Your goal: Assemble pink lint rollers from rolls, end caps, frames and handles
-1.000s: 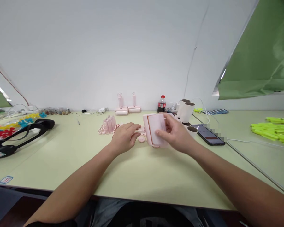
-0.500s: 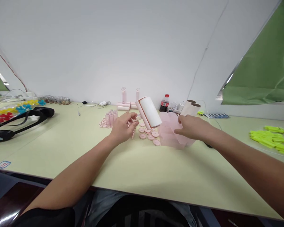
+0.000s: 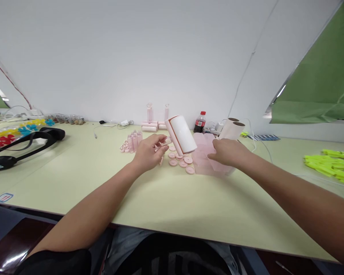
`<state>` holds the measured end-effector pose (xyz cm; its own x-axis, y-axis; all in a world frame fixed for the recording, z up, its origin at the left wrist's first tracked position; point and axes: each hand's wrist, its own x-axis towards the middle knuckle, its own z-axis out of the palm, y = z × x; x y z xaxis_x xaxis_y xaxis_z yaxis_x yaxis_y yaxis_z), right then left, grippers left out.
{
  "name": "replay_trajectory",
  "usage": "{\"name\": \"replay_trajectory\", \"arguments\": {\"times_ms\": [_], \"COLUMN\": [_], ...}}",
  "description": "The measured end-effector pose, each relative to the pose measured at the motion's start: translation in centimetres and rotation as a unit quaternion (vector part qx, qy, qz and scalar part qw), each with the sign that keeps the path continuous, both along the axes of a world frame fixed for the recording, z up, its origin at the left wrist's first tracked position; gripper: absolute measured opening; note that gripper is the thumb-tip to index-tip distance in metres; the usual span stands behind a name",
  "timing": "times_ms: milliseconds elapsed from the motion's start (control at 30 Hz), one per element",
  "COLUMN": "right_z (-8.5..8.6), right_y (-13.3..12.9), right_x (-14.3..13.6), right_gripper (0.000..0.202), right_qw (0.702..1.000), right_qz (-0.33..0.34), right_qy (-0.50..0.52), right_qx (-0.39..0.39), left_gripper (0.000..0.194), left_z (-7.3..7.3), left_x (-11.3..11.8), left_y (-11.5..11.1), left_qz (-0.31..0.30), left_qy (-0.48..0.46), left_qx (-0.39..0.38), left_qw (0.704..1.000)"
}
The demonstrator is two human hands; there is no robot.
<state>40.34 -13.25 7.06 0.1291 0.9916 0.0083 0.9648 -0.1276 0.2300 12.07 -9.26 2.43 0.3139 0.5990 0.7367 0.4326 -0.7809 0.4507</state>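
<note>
My left hand [image 3: 150, 152] is closed round the clear pinkish handle of a lint roller [image 3: 183, 134], held tilted above the table with its white sheet roll to the right. Over a cluster of translucent pink plastic covers [image 3: 202, 154], my right hand [image 3: 226, 151] has its fingers closed on one cover, whose lower part shows blurred beneath the palm. Several round pink end caps [image 3: 190, 170] lie on the table under the lint roller. Left of them stand several clear pink handles [image 3: 134, 140], with small pink pieces [image 3: 124, 147] beside them.
Two white paper rolls [image 3: 231, 129] stand behind my right hand. A cola bottle [image 3: 200, 122] and pink lint rollers with upright handles [image 3: 149, 118] are near the wall. Neon yellow pieces [image 3: 328, 164] lie far right. A black strap-like frame [image 3: 50, 134] sits at left.
The view has shifted slightly. My right hand has moved a little to the left over the pink covers. My left hand keeps the lint roller in nearly the same position.
</note>
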Motion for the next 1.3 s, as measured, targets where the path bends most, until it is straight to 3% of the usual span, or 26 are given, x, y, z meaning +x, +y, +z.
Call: {"name": "replay_trajectory", "arguments": {"times_ms": [533,933,1200,1300], "right_z": [0.1,-0.8,1.0,1.4], "right_y": [0.1,0.3,0.8,2.1], "right_x": [-0.6,-0.5,0.2,0.9], "right_gripper": [0.030,0.036,0.034,0.041], "right_qw": [1.000,0.999,0.987,0.980], "right_qz": [-0.013,0.000,0.085,0.154], "right_qy": [-0.010,-0.042,-0.008,0.043], "right_qx": [0.001,0.031,0.133,0.121], "left_gripper": [0.021,0.021,0.022,0.022], "left_z": [0.3,0.2,0.3,0.2], "left_x": [0.0,0.0,-0.1,-0.1], "left_y": [-0.1,-0.1,0.0,0.1], "left_qz": [0.017,0.010,0.016,0.015], "left_qy": [-0.003,-0.003,-0.004,-0.004], "left_qx": [-0.013,-0.013,0.004,-0.001], "left_qw": [1.000,1.000,1.000,1.000]}}
